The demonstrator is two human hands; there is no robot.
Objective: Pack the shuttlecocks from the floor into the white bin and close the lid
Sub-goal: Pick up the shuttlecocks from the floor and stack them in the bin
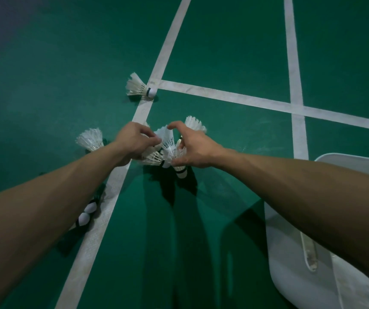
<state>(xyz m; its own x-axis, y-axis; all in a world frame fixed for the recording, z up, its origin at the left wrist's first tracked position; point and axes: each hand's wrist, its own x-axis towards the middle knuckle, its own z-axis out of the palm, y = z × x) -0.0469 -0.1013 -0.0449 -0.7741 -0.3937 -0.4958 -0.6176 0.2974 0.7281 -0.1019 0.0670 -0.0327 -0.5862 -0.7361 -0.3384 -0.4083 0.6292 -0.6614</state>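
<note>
The white plastic bin [290, 253] sits at the near right. Further out, the left hand [132, 141] and right hand [192, 148] curl their fingers round a bunch of white feathered shuttlecocks [168, 148] on the green court floor [223, 52]: gathering. The next move is probably to carry them back to the bin. A lone feathered shuttlecock [139, 86] lies beyond.

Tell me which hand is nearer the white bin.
Right. The right hand holds shuttlecocks up-left of the white bin; the left hand holds them too, farther left of it.

Left hand [134, 141], right hand [193, 147] gripping clustered shuttlecocks [168, 146], green floor [45, 63], white bin [290, 253] nearby
</note>
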